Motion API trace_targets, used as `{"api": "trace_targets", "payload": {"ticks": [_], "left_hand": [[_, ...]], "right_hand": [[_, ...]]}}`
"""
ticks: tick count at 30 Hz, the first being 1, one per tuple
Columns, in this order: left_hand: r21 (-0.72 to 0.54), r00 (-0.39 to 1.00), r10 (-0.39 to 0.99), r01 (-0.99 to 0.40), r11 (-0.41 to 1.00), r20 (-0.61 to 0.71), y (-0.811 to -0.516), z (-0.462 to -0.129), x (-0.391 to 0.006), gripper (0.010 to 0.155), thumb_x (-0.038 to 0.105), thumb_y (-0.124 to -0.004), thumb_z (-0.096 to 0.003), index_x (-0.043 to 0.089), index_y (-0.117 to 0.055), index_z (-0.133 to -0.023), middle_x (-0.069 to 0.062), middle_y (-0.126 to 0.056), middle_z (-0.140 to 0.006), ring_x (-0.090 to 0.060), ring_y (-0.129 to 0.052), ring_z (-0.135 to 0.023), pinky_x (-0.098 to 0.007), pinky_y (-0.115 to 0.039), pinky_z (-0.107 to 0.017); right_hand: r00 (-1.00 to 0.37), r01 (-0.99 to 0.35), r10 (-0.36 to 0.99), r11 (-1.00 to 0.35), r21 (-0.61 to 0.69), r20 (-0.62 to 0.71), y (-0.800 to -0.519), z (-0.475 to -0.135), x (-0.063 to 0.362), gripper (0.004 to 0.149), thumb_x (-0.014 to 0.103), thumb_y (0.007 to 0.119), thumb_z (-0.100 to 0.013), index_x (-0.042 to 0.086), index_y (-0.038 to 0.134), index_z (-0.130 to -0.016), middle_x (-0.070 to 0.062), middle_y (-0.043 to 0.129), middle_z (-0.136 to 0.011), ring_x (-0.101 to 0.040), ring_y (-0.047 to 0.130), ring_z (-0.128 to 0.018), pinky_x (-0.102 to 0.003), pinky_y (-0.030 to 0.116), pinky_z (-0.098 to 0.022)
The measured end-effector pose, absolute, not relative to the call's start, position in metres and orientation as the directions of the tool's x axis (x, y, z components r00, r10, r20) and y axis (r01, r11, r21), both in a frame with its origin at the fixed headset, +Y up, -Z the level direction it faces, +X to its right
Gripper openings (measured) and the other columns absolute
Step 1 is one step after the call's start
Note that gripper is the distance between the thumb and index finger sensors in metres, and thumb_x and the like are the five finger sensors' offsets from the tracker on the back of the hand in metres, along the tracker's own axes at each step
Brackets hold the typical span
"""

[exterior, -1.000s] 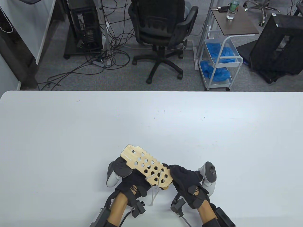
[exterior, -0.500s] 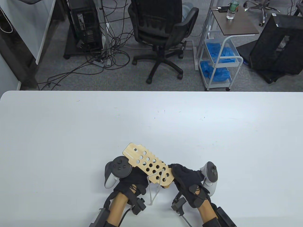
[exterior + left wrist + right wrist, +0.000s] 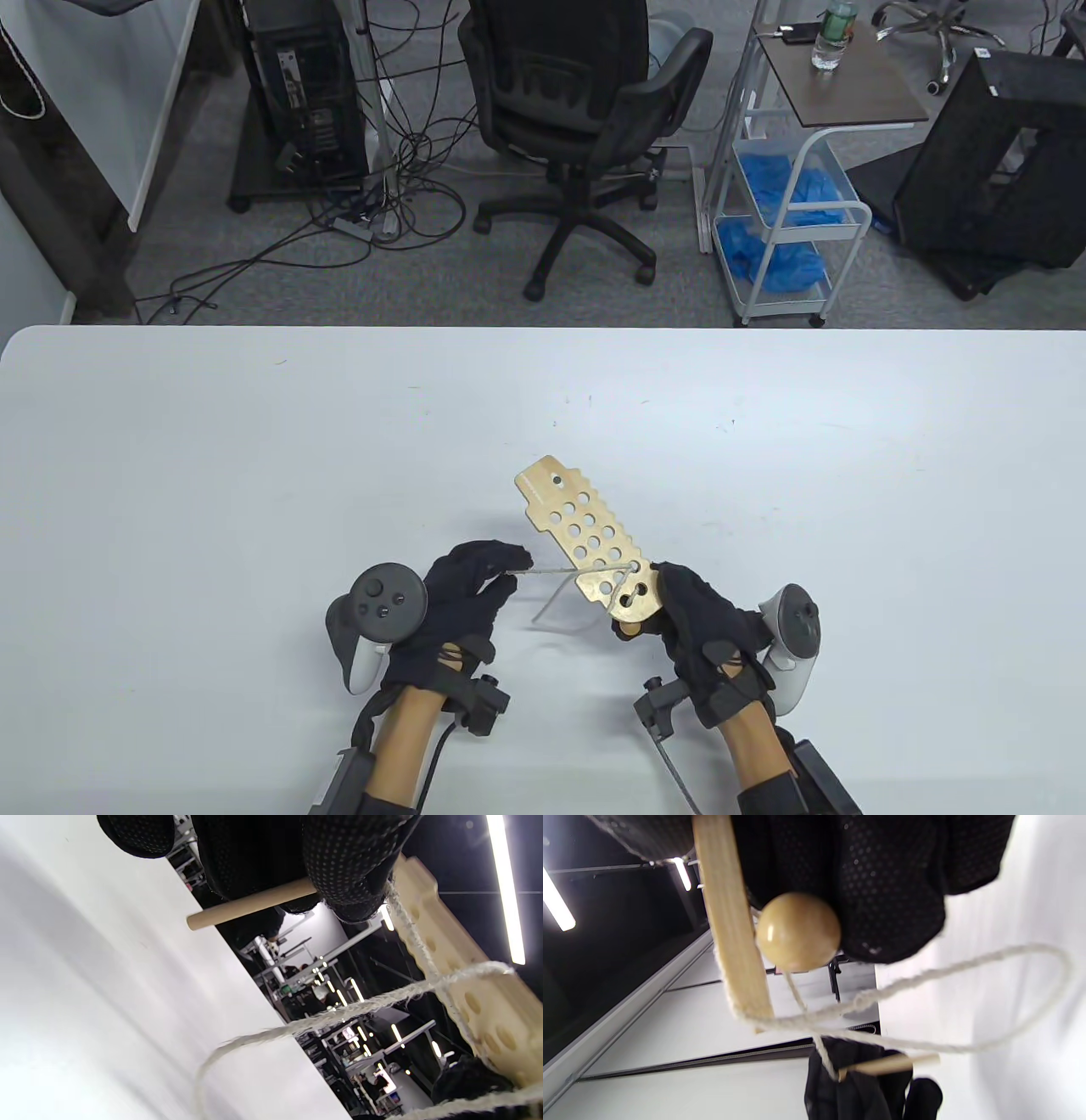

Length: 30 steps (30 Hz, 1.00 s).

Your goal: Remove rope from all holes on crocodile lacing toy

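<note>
While the right hand [image 3: 679,607] grips the near end of the wooden crocodile lacing board [image 3: 585,536] at lower centre of the table view, holding it above the white table [image 3: 254,475], the left hand [image 3: 467,586] pinches the wooden needle [image 3: 250,905]. White rope [image 3: 556,586] runs taut from that pinch to the board's holes, one loop sagging; a wooden bead [image 3: 797,931] hangs beside the board.

Gloved left-hand fingers [image 3: 339,861] seen at top of frame, pinched on a wooden stick [image 3: 250,904] that points left. Rope [image 3: 339,1014] is strung from the fingertips down the right side to the perforated board [image 3: 475,984], with a loop crossing lower centre. White table [image 3: 106,1005] fills the left.
</note>
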State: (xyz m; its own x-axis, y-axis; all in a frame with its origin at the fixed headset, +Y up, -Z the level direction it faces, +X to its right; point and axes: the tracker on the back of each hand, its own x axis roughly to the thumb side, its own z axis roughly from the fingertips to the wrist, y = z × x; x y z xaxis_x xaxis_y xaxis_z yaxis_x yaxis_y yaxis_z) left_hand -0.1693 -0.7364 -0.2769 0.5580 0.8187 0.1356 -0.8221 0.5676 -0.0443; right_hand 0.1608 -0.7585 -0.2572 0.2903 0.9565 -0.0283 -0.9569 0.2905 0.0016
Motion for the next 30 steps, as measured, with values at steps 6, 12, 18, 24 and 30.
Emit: {"api": "trace_targets", "payload": {"ticks": [6, 12, 18, 24, 30], "left_hand": [[0.034, 0.573, 0.815, -0.819, 0.573, 0.088, -0.737, -0.277, -0.182, 0.044, 0.032, -0.084, -0.0473, 0.044, -0.085, -0.090, 0.002, -0.087, -0.095, -0.022, -0.085, -0.084, -0.061, -0.065, -0.070], [0.079, 0.587, 0.807, -0.809, 0.583, 0.059, -0.738, -0.278, -0.191, 0.046, 0.031, -0.083, -0.0482, 0.044, -0.081, -0.092, 0.003, -0.091, -0.091, -0.021, -0.088, -0.081, -0.061, -0.067, -0.069], [0.116, 0.561, 0.827, -0.824, 0.555, 0.037, -0.739, -0.279, -0.201, 0.047, 0.030, -0.081, -0.0495, 0.047, -0.076, -0.094, 0.004, -0.093, -0.088, -0.020, -0.091, -0.078, -0.060, -0.069, -0.068], [0.153, 0.535, 0.845, -0.835, 0.528, 0.006, -0.740, -0.278, -0.211, 0.045, 0.031, -0.079, -0.0501, 0.047, -0.076, -0.092, 0.004, -0.096, -0.086, -0.019, -0.094, -0.075, -0.058, -0.072, -0.067], [0.215, 0.502, 0.864, -0.841, 0.497, -0.037, -0.742, -0.277, -0.223, 0.044, 0.033, -0.079, -0.0499, 0.046, -0.077, -0.091, 0.007, -0.100, -0.082, -0.016, -0.098, -0.070, -0.056, -0.075, -0.065]], "right_hand": [[0.303, -0.952, 0.952, 0.300, -0.052, -0.044, -0.762, -0.259, 0.173, 0.051, 0.042, 0.075, -0.044, 0.001, 0.079, -0.075, -0.023, 0.095, -0.065, -0.039, 0.099, -0.046, -0.064, 0.072, -0.049], [0.319, -0.945, 0.947, 0.315, -0.085, -0.039, -0.764, -0.261, 0.182, 0.051, 0.041, 0.074, -0.045, 0.001, 0.078, -0.076, -0.023, 0.094, -0.066, -0.039, 0.099, -0.047, -0.064, 0.072, -0.050], [0.351, -0.933, 0.936, 0.346, -0.098, -0.040, -0.765, -0.262, 0.190, 0.050, 0.040, 0.070, -0.046, 0.002, 0.074, -0.079, -0.022, 0.091, -0.071, -0.040, 0.096, -0.052, -0.065, 0.069, -0.052], [0.388, -0.918, 0.921, 0.382, -0.110, -0.040, -0.767, -0.263, 0.197, 0.051, 0.039, 0.069, -0.046, 0.003, 0.070, -0.082, -0.022, 0.087, -0.075, -0.041, 0.093, -0.057, -0.066, 0.067, -0.053], [0.419, -0.901, 0.907, 0.411, -0.141, -0.035, -0.768, -0.263, 0.205, 0.051, 0.037, 0.069, -0.046, 0.004, 0.064, -0.085, -0.022, 0.082, -0.081, -0.041, 0.089, -0.063, -0.066, 0.065, -0.055]]}}
